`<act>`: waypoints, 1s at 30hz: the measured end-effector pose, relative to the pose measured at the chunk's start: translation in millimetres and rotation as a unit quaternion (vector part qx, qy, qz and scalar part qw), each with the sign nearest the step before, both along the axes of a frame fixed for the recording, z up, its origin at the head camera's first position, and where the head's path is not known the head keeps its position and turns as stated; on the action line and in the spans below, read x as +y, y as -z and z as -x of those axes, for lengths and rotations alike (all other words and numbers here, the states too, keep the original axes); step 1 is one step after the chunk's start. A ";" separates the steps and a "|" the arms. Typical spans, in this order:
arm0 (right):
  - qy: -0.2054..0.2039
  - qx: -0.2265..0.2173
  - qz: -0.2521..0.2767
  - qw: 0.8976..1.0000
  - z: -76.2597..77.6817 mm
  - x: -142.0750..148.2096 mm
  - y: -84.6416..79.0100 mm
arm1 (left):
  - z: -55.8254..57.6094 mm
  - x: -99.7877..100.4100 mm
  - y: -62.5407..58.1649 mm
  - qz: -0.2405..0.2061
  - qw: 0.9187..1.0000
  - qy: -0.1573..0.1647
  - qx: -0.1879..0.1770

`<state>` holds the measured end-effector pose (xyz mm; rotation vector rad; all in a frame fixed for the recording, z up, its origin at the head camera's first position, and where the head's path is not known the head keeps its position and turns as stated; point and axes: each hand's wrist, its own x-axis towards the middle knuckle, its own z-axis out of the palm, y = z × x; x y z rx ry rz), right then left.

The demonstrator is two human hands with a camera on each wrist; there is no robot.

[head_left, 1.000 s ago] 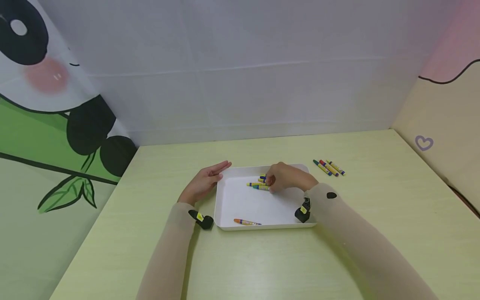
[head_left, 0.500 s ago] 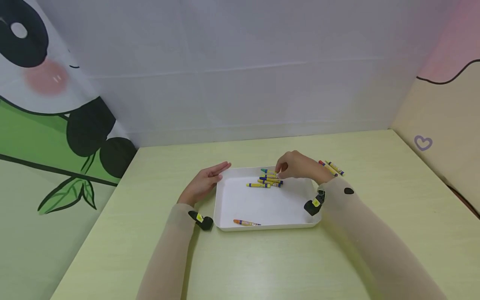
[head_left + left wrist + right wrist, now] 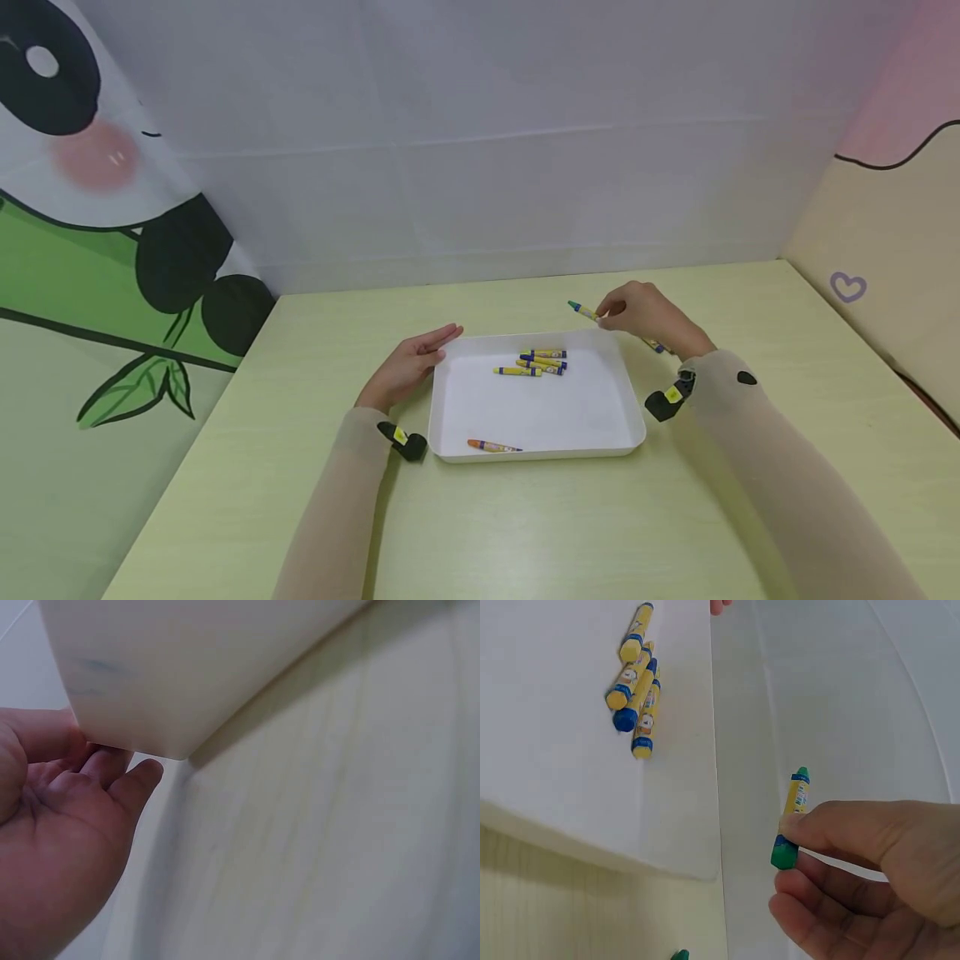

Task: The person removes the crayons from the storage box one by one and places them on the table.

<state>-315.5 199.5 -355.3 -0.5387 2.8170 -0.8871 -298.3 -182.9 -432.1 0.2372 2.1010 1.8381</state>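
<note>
My right hand (image 3: pixel 651 315) pinches a green crayon (image 3: pixel 795 799) between thumb and fingers, past the far right corner of a white tray (image 3: pixel 585 412). The crayon's green tip points up and left in the head view. My left hand (image 3: pixel 405 367) touches the tray's left side, with the thumb at the rim and the first fingers straight. Left wrist view shows that hand (image 3: pixel 75 817) at the tray corner. Inside the tray, several yellow-wrapped crayons (image 3: pixel 542 363) lie close together near the far side. An orange crayon (image 3: pixel 493 446) lies by the near wall.
More crayons (image 3: pixel 657 345) lie on the pale wooden table (image 3: pixel 517 533) to the right, mostly hidden behind my right hand. A green crayon end (image 3: pixel 680 955) shows at the bottom of the right wrist view. A white backdrop (image 3: pixel 480 200) stands behind the table.
My right hand has taken the green crayon from the group in the tray and moved right and away, out over the table. The left hand and the tray have stayed in place.
</note>
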 end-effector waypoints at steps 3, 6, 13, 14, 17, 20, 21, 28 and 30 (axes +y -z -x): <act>0.014 0.001 -0.004 1.000 0.5 11.3 2.9 | 0.1 0.3 0.4 -0.002 1.000 0.003 0.001; 0.021 0.001 -0.007 1.000 1.2 22.8 6.5 | 0.2 0.5 0.8 -0.001 1.000 0.003 0.000; 0.042 -0.004 -0.016 0.999 5.6 49.2 17.6 | 0.2 1.2 0.8 -0.001 1.000 0.007 0.002; 0.044 -0.003 -0.019 0.999 6.0 53.2 19.2 | 0.3 1.2 1.1 -0.003 1.000 0.006 0.000; 0.057 -0.004 -0.027 0.998 6.2 63.8 23.5 | 0.5 1.1 1.9 -0.008 1.000 0.007 -0.005; 0.068 -0.009 -0.029 0.997 5.0 73.3 26.8 | 0.6 0.7 2.3 -0.012 1.000 0.006 -0.009; 0.072 -0.013 -0.030 0.997 4.5 76.2 27.6 | 0.6 0.6 2.1 -0.011 1.000 0.007 -0.010; 0.083 -0.021 -0.037 0.996 1.5 92.3 34.8 | 0.1 1.0 0.8 -0.007 1.000 0.000 -0.013; 0.084 -0.021 -0.041 0.995 0.3 95.5 36.4 | -0.3 1.3 0.2 -0.006 1.000 -0.001 -0.013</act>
